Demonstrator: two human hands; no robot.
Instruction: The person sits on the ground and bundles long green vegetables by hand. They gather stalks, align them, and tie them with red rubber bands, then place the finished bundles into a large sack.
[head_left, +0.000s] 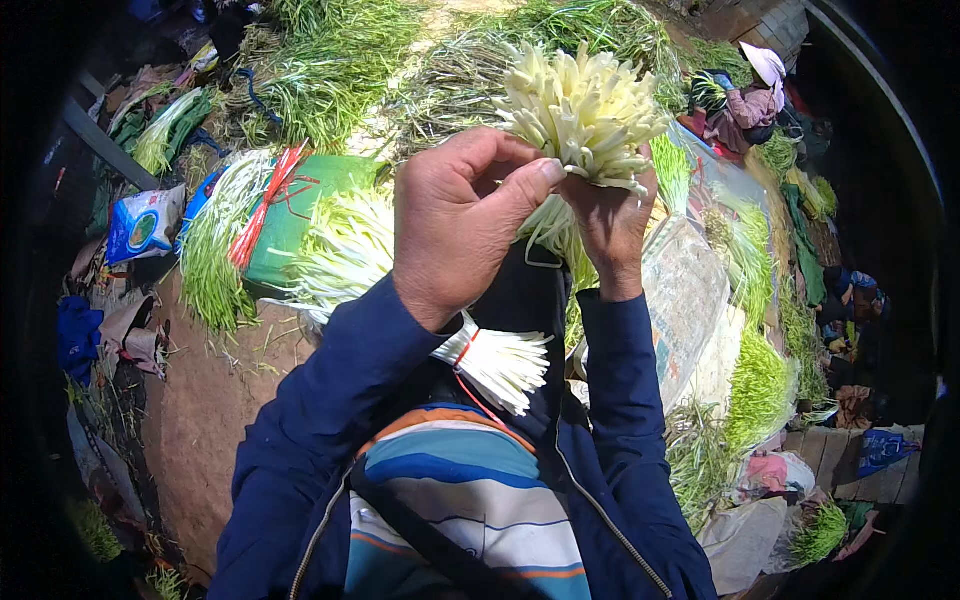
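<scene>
My right hand (609, 232) holds up a thick bundle of pale yellow-white chive-like stalks (581, 112), gripping it from below with the cut ends fanned upward. At the bundle's near left edge, the thumb and forefinger of my left hand (469, 214) pinch the stalks. Leafy ends (559, 232) hang beneath my hands. Across my lap, partly behind my left forearm, lies a second white-stemmed bundle (506, 371) bound with a red tie (466, 349). Its yellow-green leaves (345, 232) seem to continue to the left, though my sleeve hides the join.
At left, red plastic strips (266, 206) lie over white-and-green stalks (221, 232) beside a green sheet (319, 180). A blue-and-white bag (146, 225) is farther left. Heaps of greens (337, 67) spread ahead. A clear plastic sheet (682, 292) lies right; a person in a hat (750, 105) handles greens beyond.
</scene>
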